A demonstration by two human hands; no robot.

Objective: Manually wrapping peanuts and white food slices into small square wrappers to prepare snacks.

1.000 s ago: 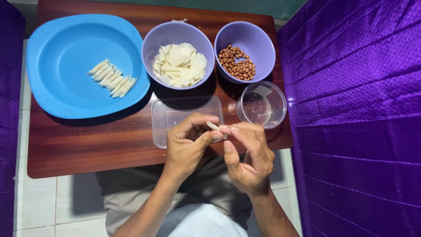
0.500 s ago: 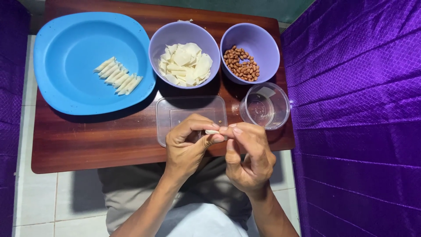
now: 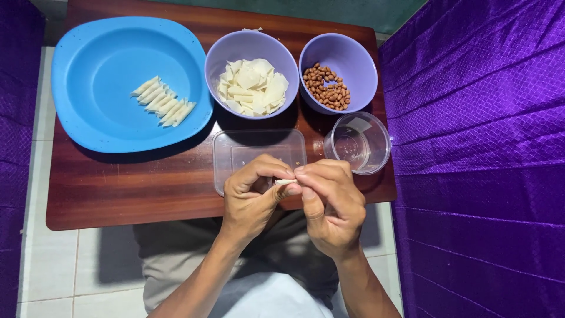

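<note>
My left hand (image 3: 253, 197) and my right hand (image 3: 332, 203) meet over the near edge of a small wooden table (image 3: 147, 182). Both pinch a small pale rolled wrapper piece (image 3: 285, 182) between thumbs and fingertips. Under the hands lies a clear shallow rectangular tray (image 3: 247, 150). A blue plate (image 3: 106, 70) at the left holds several finished pale rolls (image 3: 162, 101) in a row. One lilac bowl (image 3: 218, 65) holds pale wrapper pieces (image 3: 253, 85). A second lilac bowl (image 3: 359, 70) holds peanuts (image 3: 326, 88).
A clear round cup (image 3: 359, 144) stands to the right of the tray, near the table's right edge. Purple cloth (image 3: 482, 159) hangs along the right side and at the far left. Pale floor tiles (image 3: 53, 265) show below the table.
The hands have stayed together on the small wrapper piece, with only slight finger movement. The view has shifted a little, so the table sits slightly further right in frame.
</note>
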